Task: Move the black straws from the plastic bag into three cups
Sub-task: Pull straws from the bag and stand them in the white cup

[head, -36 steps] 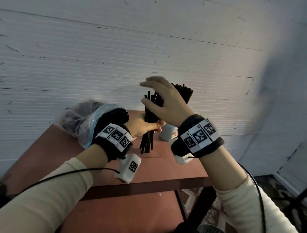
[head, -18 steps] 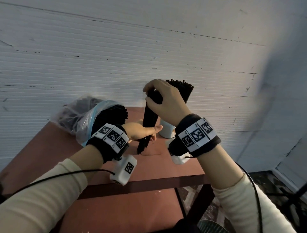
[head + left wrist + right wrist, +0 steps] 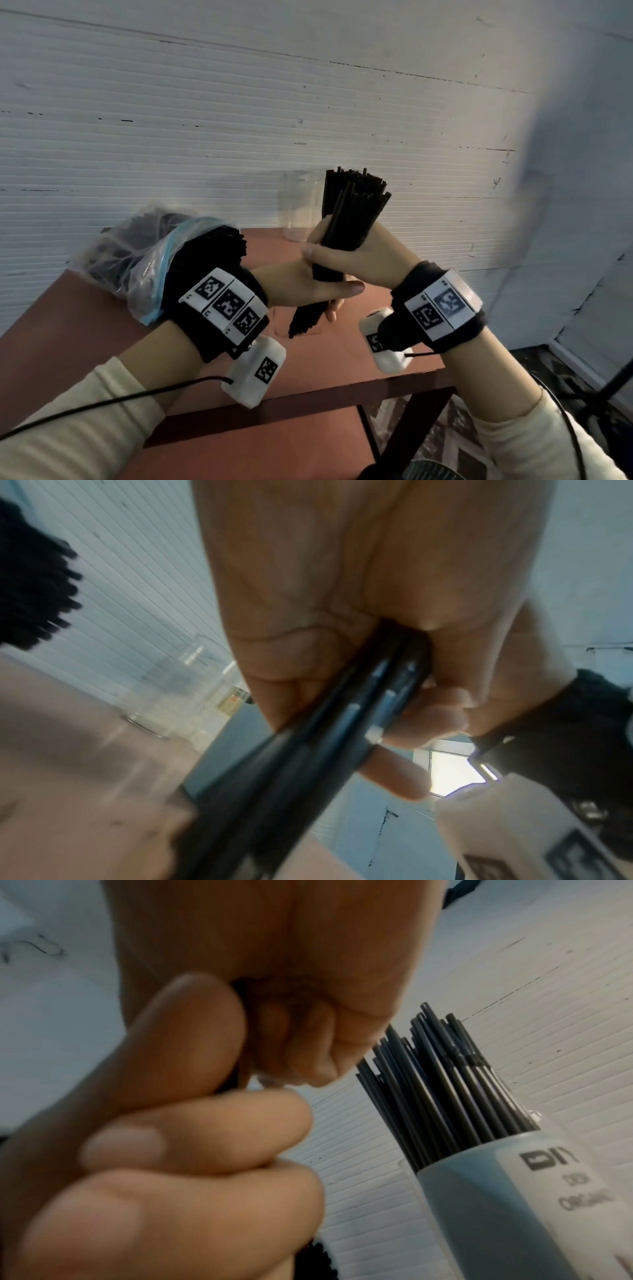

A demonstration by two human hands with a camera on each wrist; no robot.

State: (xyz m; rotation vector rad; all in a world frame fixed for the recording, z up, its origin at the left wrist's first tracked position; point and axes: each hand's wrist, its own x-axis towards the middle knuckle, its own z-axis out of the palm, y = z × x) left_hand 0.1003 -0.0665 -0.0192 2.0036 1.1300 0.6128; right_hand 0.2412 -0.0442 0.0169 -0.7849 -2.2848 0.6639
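A bundle of black straws (image 3: 342,236) is held tilted above the red-brown table (image 3: 68,335). My left hand (image 3: 301,291) grips its lower part, and the left wrist view shows the straws (image 3: 308,777) running through that hand (image 3: 308,588). My right hand (image 3: 363,257) is curled round the bundle just above. The plastic bag (image 3: 137,246) lies at the left with more black straws (image 3: 212,253) sticking out. A clear cup (image 3: 298,205) stands at the back. The right wrist view shows a white cup (image 3: 496,1204) full of straws (image 3: 445,1091) beside my right hand (image 3: 240,1015).
A ribbed white wall (image 3: 205,120) runs right behind the table. The table's front edge (image 3: 308,404) lies below my wrists, with a lower shelf (image 3: 239,452) under it. Floor and a dark stand (image 3: 613,383) show at the right.
My right hand, open above the straw tops a second ago, has closed round the bundle. The bundle has risen off the table and tilted.
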